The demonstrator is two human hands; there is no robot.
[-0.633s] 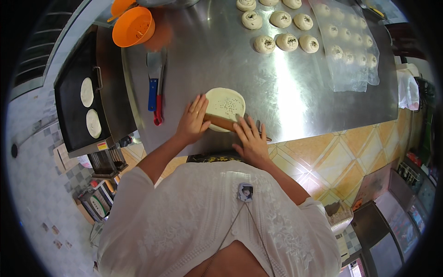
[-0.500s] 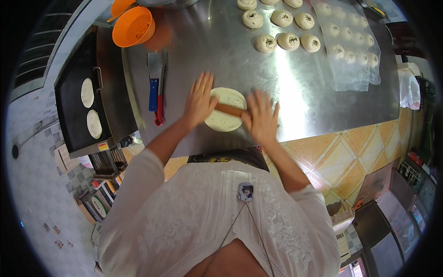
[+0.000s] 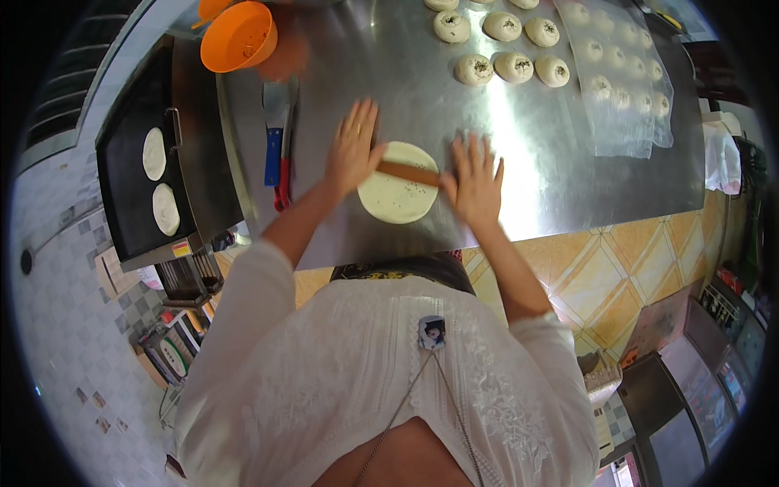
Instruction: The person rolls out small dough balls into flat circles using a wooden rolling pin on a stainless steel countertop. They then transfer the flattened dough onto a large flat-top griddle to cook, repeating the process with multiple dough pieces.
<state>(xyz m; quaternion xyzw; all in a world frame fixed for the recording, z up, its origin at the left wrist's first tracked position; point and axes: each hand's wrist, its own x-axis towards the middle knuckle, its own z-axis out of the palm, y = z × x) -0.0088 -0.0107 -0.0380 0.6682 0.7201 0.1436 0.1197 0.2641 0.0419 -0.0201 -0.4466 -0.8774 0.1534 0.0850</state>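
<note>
A thin round of dough point(image 3: 395, 204) lies flat on the metal table, flecked with dark specks. Across its upper half rests a short brown rolling pin point(image 3: 408, 173), slightly tilted down to the right. Its left end runs under the thumb side of my left hand point(image 3: 352, 150), whose fingers stretch forward. The right end meets the palm of my right hand point(image 3: 475, 180), with the fingers spread and pointing away from me. Both hands press on the pin with straight fingers and do not wrap round it.
Several filled dough balls point(image 3: 514, 67) stand at the far right of the table point(image 3: 357, 65), and more sit under a clear plastic sheet point(image 3: 621, 134). At left lie a blue-handled scraper point(image 3: 273, 154) and a red-handled tool point(image 3: 284, 174). An orange bowl point(image 3: 238, 36) stands beyond them. Two flatbreads point(image 3: 165, 209) lie on a black griddle point(image 3: 134, 219).
The rolling pin has moved a little away from me over the dough. My right hand has shifted outward to the right, baring more of the pin.
</note>
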